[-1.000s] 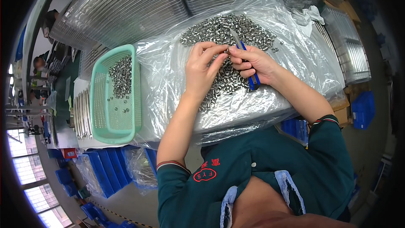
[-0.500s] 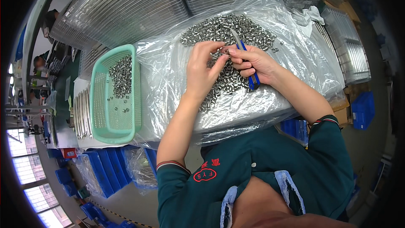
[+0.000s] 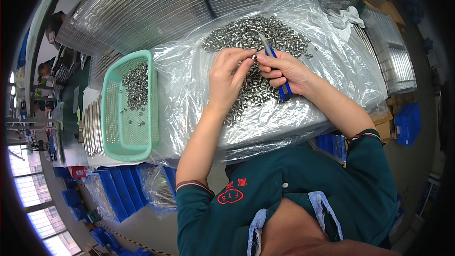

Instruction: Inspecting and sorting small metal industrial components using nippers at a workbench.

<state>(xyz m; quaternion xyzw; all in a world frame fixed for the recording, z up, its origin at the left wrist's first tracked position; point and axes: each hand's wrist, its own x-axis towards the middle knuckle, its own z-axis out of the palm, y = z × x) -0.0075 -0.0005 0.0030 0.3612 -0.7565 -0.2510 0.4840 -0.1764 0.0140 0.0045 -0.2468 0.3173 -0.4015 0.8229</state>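
Head view: inward from the near edge of the plastic-covered surface (image 3: 189, 90), I see the right hand (image 3: 290, 68) closed round a utility knife (image 3: 286, 89), pinching a small metal part (image 3: 254, 58) mid-surface. The left hand (image 3: 224, 73) is half-curled, fingertips at the part; its grip I can't tell. A slip could cut those fingers, or drop the part into the pile (image 3: 277, 31) toward the far edge.

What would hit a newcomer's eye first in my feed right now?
Probably the heap of shiny metal parts on the clear plastic sheeting, mid-picture. Over it, the right hand holds a blue knife, blade bare, with a small metal part at both hands' fingertips. On the left stands a green basket with more parts toward its far end.
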